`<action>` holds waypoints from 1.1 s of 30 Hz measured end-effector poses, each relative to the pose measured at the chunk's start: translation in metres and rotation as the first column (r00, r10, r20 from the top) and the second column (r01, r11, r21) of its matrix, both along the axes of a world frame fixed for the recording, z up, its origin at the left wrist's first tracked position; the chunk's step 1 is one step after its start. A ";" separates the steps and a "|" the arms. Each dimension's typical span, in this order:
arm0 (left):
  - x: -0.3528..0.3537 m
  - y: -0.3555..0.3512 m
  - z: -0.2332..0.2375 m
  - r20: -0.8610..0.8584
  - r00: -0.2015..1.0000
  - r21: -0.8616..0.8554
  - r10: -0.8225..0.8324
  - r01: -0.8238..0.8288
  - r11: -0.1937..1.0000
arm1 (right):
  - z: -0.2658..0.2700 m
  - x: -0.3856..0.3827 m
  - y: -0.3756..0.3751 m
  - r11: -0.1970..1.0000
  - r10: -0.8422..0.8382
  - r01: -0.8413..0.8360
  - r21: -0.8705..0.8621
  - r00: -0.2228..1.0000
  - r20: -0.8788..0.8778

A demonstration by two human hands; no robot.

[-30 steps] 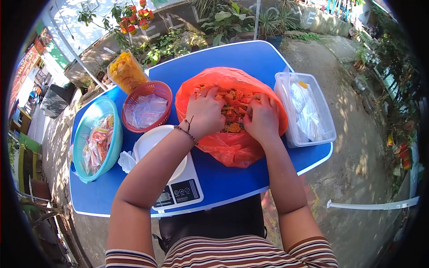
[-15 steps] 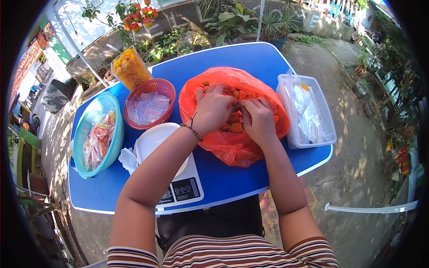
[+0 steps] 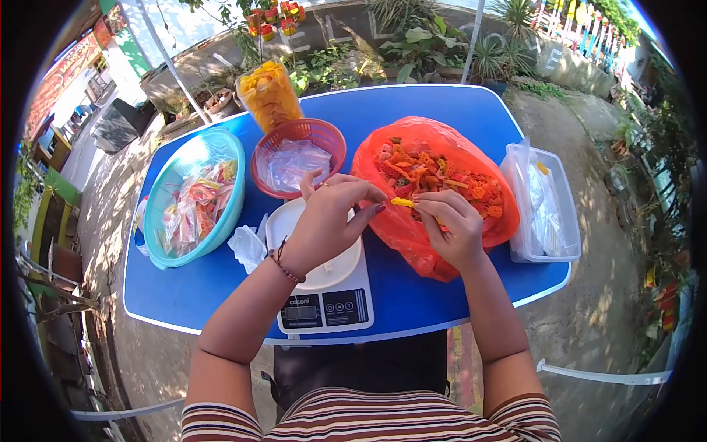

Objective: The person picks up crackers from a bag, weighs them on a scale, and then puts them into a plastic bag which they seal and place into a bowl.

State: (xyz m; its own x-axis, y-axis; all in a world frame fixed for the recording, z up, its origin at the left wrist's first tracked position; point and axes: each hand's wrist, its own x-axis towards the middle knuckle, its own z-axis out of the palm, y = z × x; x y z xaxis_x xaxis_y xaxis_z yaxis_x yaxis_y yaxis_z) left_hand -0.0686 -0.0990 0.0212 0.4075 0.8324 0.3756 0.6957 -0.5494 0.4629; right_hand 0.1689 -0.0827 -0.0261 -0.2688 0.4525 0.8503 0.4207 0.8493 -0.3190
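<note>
My right hand [image 3: 455, 227] pinches a small yellow snack piece [image 3: 402, 202] above the near-left side of the orange plastic bag [image 3: 394, 239]. The bag stands wide at its mouth, with orange and red snack pieces [image 3: 442, 173] inside. My left hand [image 3: 331, 217] hovers over the white kitchen scale [image 3: 361, 298], its thumb and index tips close to the yellow piece but apart from it. The other left fingers are spread, and I see nothing held in them. My left wrist and hand partly cover the scale's round white platform [image 3: 335, 269].
A red basket [image 3: 335, 158] holds clear plastic bags. To the left, a turquoise basket [image 3: 155, 221] contains filled packets. Behind stands a clear container of yellow chips [image 3: 270, 96]. A clear plastic box [image 3: 571, 214] with plastic bags is at the blue table's [image 3: 434, 103] right end.
Both hands have come out of the orange bag toward me, the left one moving over the scale. A yellow piece now shows in my right fingers. The view has shifted leftward.
</note>
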 end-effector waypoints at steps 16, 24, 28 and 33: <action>-0.103 -0.030 -0.047 0.351 0.909 0.236 0.225 -0.318 0.918 | 0.001 -0.129 -0.013 0.964 0.198 -0.184 -0.190 0.979 0.056; -0.094 -0.039 -0.054 0.497 0.826 0.162 0.267 -0.390 0.906 | 0.019 -0.134 -0.008 0.982 0.168 -0.145 -0.124 0.964 0.204; -0.102 -0.030 -0.060 0.493 0.840 0.270 0.226 -0.394 0.878 | 0.021 -0.149 0.009 0.983 0.022 0.034 -0.179 0.953 0.303; -0.114 -0.023 -0.064 0.442 0.870 0.253 0.217 -0.353 0.901 | 0.014 -0.177 0.049 0.931 0.108 0.016 -0.365 0.942 0.318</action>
